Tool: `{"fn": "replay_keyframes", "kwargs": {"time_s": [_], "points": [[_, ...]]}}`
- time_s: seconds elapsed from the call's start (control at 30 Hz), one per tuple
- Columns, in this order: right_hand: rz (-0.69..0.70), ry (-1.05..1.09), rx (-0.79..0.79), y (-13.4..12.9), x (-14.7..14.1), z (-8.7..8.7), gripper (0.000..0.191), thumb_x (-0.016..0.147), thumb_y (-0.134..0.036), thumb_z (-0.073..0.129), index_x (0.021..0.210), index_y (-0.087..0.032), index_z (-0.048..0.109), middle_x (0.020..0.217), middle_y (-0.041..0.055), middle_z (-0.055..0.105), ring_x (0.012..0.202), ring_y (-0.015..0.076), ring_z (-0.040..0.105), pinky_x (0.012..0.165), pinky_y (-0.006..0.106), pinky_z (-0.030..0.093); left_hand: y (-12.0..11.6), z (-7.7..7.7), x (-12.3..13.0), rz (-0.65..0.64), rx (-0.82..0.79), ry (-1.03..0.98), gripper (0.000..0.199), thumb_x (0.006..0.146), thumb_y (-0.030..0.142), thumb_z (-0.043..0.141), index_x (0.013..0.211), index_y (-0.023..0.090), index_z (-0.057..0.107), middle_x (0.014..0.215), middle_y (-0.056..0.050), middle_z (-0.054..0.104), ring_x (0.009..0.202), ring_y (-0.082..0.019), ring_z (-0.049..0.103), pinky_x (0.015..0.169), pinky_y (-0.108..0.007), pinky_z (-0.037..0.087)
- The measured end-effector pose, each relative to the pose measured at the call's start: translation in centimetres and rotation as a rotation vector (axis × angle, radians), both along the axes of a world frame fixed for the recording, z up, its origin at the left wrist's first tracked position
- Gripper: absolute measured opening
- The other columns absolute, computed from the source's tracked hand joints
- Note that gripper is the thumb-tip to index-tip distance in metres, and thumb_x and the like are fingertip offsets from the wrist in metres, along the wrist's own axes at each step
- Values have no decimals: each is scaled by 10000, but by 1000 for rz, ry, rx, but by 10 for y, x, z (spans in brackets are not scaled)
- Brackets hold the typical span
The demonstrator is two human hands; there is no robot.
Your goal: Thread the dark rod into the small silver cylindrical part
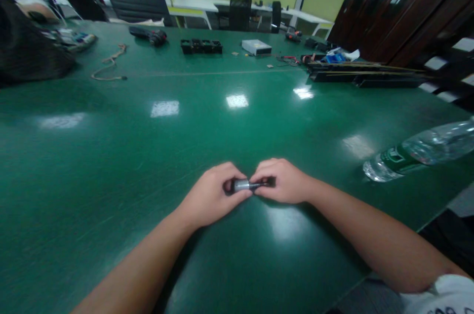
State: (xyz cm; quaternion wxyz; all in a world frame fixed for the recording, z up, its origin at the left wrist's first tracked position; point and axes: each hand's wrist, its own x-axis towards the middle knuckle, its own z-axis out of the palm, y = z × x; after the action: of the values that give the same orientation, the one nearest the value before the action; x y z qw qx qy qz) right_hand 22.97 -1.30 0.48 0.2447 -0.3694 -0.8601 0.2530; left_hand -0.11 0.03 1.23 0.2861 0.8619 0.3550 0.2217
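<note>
Both hands meet low in the middle of the view, just above the green table. My left hand point(213, 190) is closed around a small silver-and-black cylinder point(242, 185), thumb below and fingers above. A narrower dark end, which looks ridged, sticks out of the cylinder toward the right. On that dark end my right hand point(279, 180) is closed in a pinch, its fingertips almost touching those of the left. The fingers cover part of the piece, and its exact kind cannot be made out.
A clear plastic bottle point(418, 151) lies on the right of the green table point(185, 141). Farther back are a cord point(111, 62), a black slotted block point(201, 46), a silver box point(256, 47) and long dark strips point(366, 74). A dark bag-like shape point(29, 42) stands far left.
</note>
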Motion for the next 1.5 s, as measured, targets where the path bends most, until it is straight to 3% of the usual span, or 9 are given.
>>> {"fn": "replay_keyframes", "kwargs": {"time_s": [0.6, 1.07, 1.5], "points": [[0, 16, -3, 0, 1, 1, 160, 801, -182, 699, 957, -188, 739, 897, 40, 718, 813, 156, 650, 773, 272, 485, 0, 1, 1, 3, 3, 0, 201, 870, 384, 676, 916, 194, 718, 789, -22, 633, 706, -153, 576, 647, -265, 420], [5, -25, -34, 1, 8, 7, 136, 773, -163, 689, 901, -175, 733, 823, 29, 695, 752, 143, 632, 693, 245, 464, 0, 1, 1, 20, 6, 15, 196, 855, 379, 681, 897, 190, 714, 766, -14, 622, 687, -151, 566, 638, -266, 418], [-10, -79, -129, 6, 20, 13, 92, 754, -198, 735, 841, -167, 745, 785, 17, 684, 698, 115, 612, 651, 220, 459, 0, 1, 1, 25, -7, 23, 200, 857, 384, 682, 903, 192, 712, 776, -14, 615, 687, -152, 564, 647, -274, 420]]}}
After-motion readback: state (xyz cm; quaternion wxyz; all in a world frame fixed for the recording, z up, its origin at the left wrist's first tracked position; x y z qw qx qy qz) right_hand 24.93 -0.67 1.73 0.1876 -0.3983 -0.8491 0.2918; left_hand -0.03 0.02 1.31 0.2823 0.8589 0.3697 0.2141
